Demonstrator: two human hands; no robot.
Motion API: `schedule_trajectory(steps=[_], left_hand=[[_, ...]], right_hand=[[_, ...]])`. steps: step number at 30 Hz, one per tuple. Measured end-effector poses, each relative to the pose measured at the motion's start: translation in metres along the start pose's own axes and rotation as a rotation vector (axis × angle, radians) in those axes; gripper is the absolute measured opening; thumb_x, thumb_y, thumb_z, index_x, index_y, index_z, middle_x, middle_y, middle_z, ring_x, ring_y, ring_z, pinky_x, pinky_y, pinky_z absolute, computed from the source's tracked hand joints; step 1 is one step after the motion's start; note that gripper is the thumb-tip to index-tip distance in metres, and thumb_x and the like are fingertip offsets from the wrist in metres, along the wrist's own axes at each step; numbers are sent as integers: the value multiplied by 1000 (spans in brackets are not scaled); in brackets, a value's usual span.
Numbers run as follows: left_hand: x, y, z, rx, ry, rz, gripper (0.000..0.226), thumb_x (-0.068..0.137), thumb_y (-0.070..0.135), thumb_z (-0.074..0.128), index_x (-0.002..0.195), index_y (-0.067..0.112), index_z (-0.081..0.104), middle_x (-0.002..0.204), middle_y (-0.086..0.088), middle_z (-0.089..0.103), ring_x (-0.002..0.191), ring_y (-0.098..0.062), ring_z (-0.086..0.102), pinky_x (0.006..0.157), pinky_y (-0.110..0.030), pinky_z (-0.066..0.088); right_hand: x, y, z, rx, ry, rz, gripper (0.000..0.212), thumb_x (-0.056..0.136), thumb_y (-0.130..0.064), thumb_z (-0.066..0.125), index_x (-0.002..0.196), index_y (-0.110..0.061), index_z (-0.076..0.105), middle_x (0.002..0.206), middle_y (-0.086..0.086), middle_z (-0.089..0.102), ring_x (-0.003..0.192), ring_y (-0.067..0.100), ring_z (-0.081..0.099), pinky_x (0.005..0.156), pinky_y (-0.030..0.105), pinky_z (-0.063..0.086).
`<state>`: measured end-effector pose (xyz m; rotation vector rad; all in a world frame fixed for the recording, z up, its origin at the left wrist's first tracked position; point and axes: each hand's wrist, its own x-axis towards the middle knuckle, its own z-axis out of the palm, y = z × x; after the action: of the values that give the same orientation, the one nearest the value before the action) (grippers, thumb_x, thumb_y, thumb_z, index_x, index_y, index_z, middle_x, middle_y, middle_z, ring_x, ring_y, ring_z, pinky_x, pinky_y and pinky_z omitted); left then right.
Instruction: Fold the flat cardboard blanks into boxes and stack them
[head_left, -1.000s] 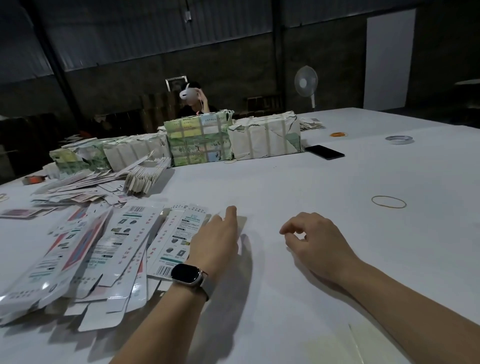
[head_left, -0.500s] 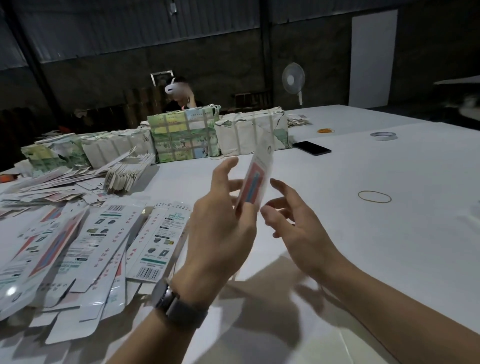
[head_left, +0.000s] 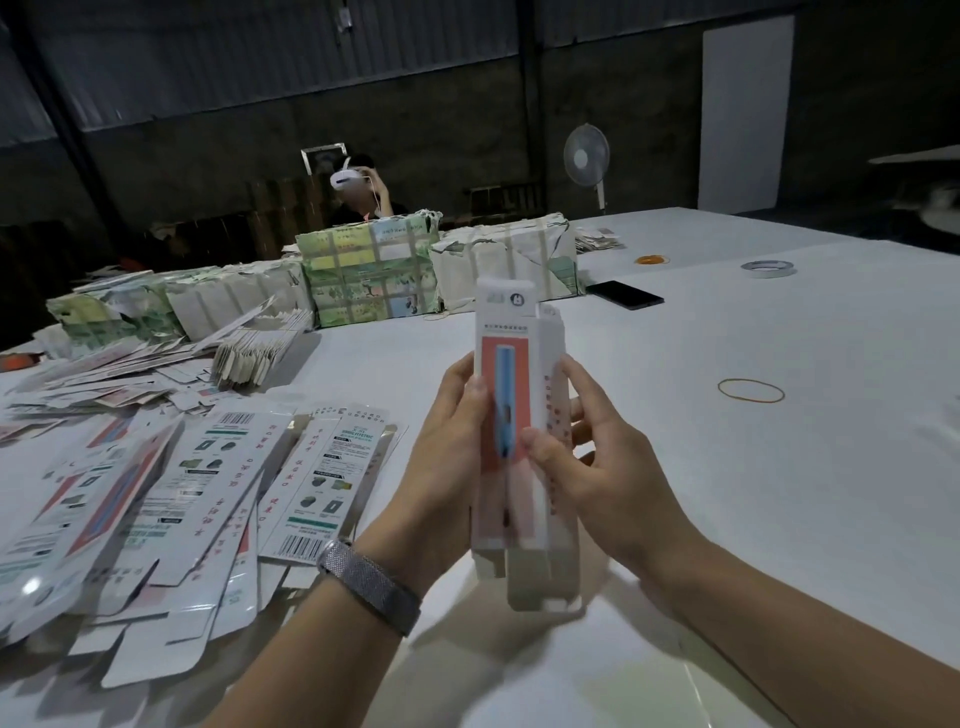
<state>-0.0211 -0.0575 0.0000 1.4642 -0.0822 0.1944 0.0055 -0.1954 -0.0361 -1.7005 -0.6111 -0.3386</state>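
Standing upright above the surface (head_left: 727, 493), a half-opened box (head_left: 511, 415) (inside hidden) is pinched by left hand (head_left: 447, 462) and right hand (head_left: 597, 467) fingers.

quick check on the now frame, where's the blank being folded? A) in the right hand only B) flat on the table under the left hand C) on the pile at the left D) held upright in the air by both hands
D: the cardboard blank stands upright above the table, with the left hand gripping its left edge and the right hand gripping its right side, thumb across the front.
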Motion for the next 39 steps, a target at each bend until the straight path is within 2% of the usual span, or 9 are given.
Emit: schedule_trajectory(steps=[5,11,13,17,20,24,30,35,39], left_hand=[[4,-22,3,130,75,-9,28,109,33,41,135,37,46,99,12,76,90,-10,75,76,-33,60],[1,-26,16,-95,-78,-102,45,94,67,44,107,38,76,119,-2,73,113,-25,70,97,-48,54],[1,-27,19,-133,-52,-94,41,94,61,45,96,38,79,112,-9,74,106,-27,72,91,-46,57],[3,-30,11,-113,-20,-2,31,105,36,44,122,20,64,104,-10,76,92,-25,75,70,-35,61],[4,-32,5,-42,-46,31,28,106,34,44,126,21,59,107,-8,76,94,-27,76,70,-37,62],[7,-34,2,28,-2,56,35,105,43,44,123,19,62,104,-12,76,90,-32,75,71,-40,62],[10,-35,0,59,22,94,50,92,56,47,120,18,62,105,-17,73,92,-39,72,81,-63,58],[12,-41,-2,163,6,167,40,97,53,44,125,24,46,93,11,76,79,-15,76,61,-24,58],[10,-37,-1,212,74,245,44,97,52,44,134,30,38,98,15,76,83,-13,76,63,-24,58]], right_hand=[[-5,2,6,-98,-9,-69,65,91,-54,48,151,-47,25,106,-15,68,87,6,66,76,22,55],[-5,6,10,116,-64,-78,42,94,-45,49,134,-55,44,112,-13,52,107,1,59,79,18,54],[-4,7,11,119,-66,-66,38,94,-41,49,129,-55,49,118,-7,51,109,1,59,87,19,52],[-2,10,8,118,-35,-1,47,92,-44,57,134,-58,45,120,-20,52,109,-2,58,87,22,53],[3,10,4,170,18,60,44,95,-37,61,122,-65,42,109,-28,60,101,3,64,82,31,59],[8,5,-1,341,-19,143,41,101,-19,54,119,-56,55,99,-2,71,87,16,73,71,31,61],[8,3,-1,480,-91,195,41,100,-15,55,120,-49,61,105,30,66,85,28,70,78,47,59],[6,5,-2,397,-84,148,47,101,-15,54,130,-52,51,86,13,71,78,24,73,67,34,60],[4,2,-4,332,-124,97,50,101,-20,55,141,-48,46,89,9,70,84,24,73,72,35,61]])
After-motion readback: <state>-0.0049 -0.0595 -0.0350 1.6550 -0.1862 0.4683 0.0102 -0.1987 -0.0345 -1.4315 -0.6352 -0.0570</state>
